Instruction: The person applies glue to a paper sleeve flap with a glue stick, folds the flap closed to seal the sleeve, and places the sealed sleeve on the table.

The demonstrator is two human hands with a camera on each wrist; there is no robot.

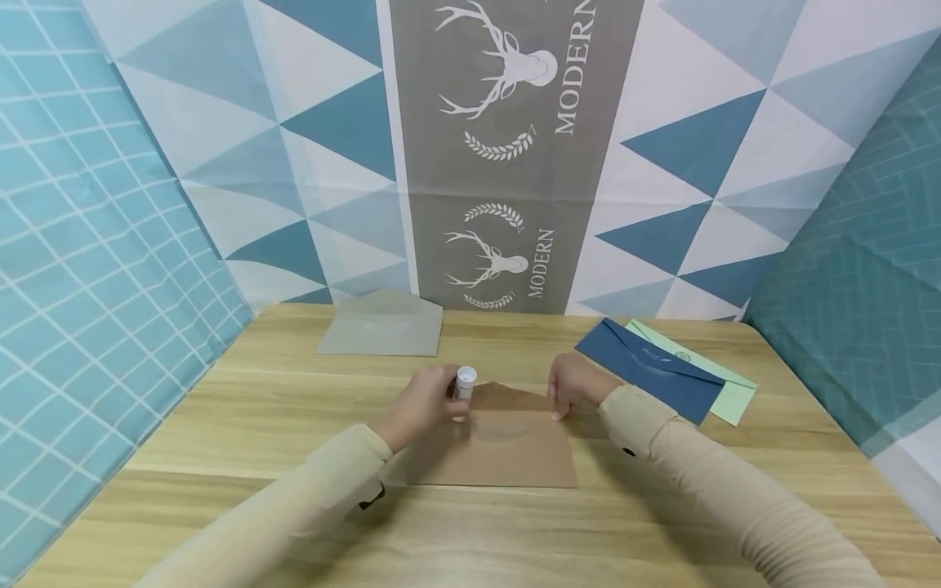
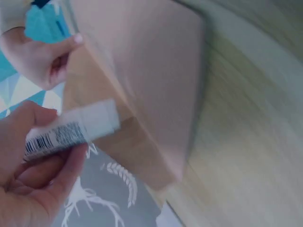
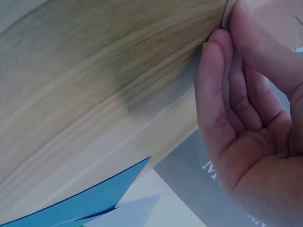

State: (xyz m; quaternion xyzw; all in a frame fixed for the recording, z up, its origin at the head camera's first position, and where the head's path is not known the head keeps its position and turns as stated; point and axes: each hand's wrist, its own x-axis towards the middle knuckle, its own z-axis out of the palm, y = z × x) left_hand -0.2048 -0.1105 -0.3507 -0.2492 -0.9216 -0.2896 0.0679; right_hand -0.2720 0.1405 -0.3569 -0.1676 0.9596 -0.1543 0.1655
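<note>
A brown envelope (image 1: 515, 461) lies before me with its pointed flap (image 1: 503, 396) opened toward the back. My left hand (image 1: 422, 406) grips a white glue stick (image 1: 466, 379) at the flap's left side, one round end facing up. In the left wrist view a barcode and small print show on the glue stick (image 2: 71, 130), and its white end overlaps the flap. My right hand (image 1: 578, 381) pinches the envelope's right edge near the flap fold between thumb and fingers. In the right wrist view, only a sliver of the envelope shows at those fingertips.
At the back left of the wooden table (image 1: 257, 392) lies a grey envelope (image 1: 382, 331). A navy envelope (image 1: 647, 367) overlaps a light green one (image 1: 738, 400) to the right of my right hand. Patterned cloth (image 1: 485, 163) stands behind the table.
</note>
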